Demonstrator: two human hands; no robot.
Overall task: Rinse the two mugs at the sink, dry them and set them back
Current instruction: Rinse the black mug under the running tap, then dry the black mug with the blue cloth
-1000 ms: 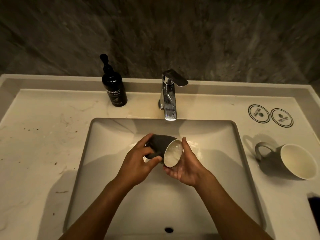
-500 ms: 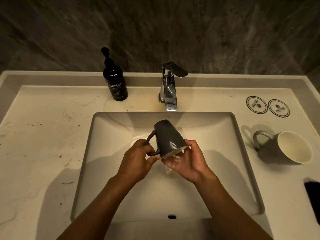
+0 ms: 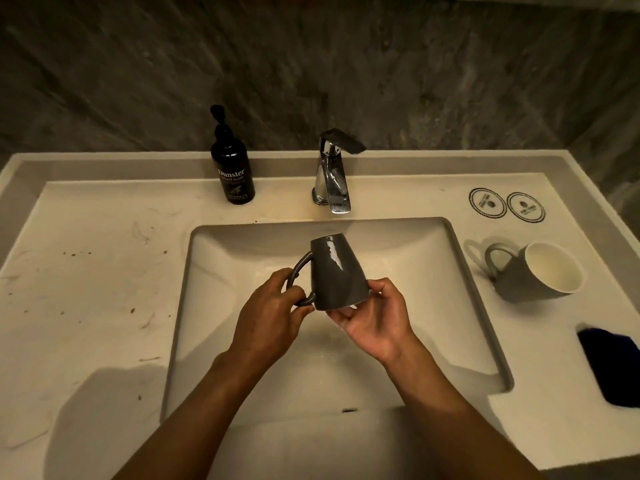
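dark grey mug point(image 3: 335, 275) upside down over the sink point(image 3: 460, 306), below the faucet point(image 3: 331, 174). left hand point(image 3: 268, 317) grips the handle, right hand point(image 3: 375, 317) pinches the rim from below. step looks like draining: keep it inverted over the basin, shake lightly, don't knock the faucet. vs 0.5 s ago: mug tipped further, no water visible falling now. second mug point(image 3: 536, 271) lies on its side on the table point(image 3: 86, 289), dark blue cloth point(image 3: 613, 365) near it
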